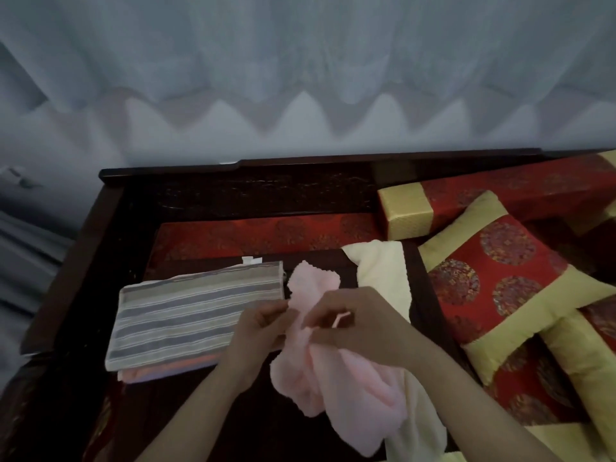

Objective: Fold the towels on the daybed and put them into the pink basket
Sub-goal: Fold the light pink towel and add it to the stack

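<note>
A crumpled pink towel (336,378) hangs between my hands over the dark low table (186,408) on the daybed. My left hand (263,328) pinches its edge at the left. My right hand (360,325) grips the bunched cloth near its small pink loop. A folded grey-striped towel (193,318) lies to the left on top of other folded towels, pink and pale ones showing at the stack's lower edge. A cream towel (383,278) lies unfolded under and behind the pink one. No pink basket is in view.
Red-and-gold cushions (500,295) and a bolster (466,201) crowd the right side of the daybed. The dark wooden backrest (266,185) runs behind, with a pale curtain (300,78) above it.
</note>
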`<move>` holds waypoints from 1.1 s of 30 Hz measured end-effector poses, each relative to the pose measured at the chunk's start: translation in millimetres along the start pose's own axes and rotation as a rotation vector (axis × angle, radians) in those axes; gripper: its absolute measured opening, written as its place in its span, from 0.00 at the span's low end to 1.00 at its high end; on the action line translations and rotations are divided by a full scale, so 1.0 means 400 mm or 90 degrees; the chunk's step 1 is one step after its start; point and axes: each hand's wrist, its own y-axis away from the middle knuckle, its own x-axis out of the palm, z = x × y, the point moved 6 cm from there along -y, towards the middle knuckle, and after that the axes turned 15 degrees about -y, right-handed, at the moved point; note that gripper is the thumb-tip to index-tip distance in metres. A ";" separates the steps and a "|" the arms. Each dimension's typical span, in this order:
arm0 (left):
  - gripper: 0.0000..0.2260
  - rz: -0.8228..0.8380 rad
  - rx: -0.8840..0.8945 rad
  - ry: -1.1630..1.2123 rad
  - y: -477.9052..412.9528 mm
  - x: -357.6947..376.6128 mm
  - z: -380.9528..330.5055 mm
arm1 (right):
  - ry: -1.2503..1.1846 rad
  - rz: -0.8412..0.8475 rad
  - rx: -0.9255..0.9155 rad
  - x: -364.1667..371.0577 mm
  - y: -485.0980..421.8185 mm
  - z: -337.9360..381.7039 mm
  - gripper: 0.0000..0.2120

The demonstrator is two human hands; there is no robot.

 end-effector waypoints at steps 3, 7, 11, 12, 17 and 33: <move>0.08 -0.004 0.017 0.024 0.028 0.001 -0.008 | 0.028 -0.137 -0.021 -0.006 -0.036 -0.004 0.04; 0.10 -0.001 0.032 0.027 0.051 -0.019 -0.019 | 0.056 -0.175 -0.006 -0.001 -0.057 -0.021 0.03; 0.10 0.013 0.035 0.039 0.062 -0.033 -0.026 | 0.072 -0.177 -0.001 0.011 -0.070 -0.034 0.03; 0.07 0.006 0.038 0.027 0.061 -0.036 -0.026 | 0.068 -0.175 0.002 0.015 -0.073 -0.038 0.04; 0.05 -0.068 0.032 -0.051 0.031 -0.055 -0.027 | 0.053 -0.256 0.016 -0.010 -0.050 -0.065 0.04; 0.10 -0.336 -0.245 0.029 -0.066 -0.208 0.187 | 0.152 -0.265 0.305 0.207 0.265 -0.640 0.30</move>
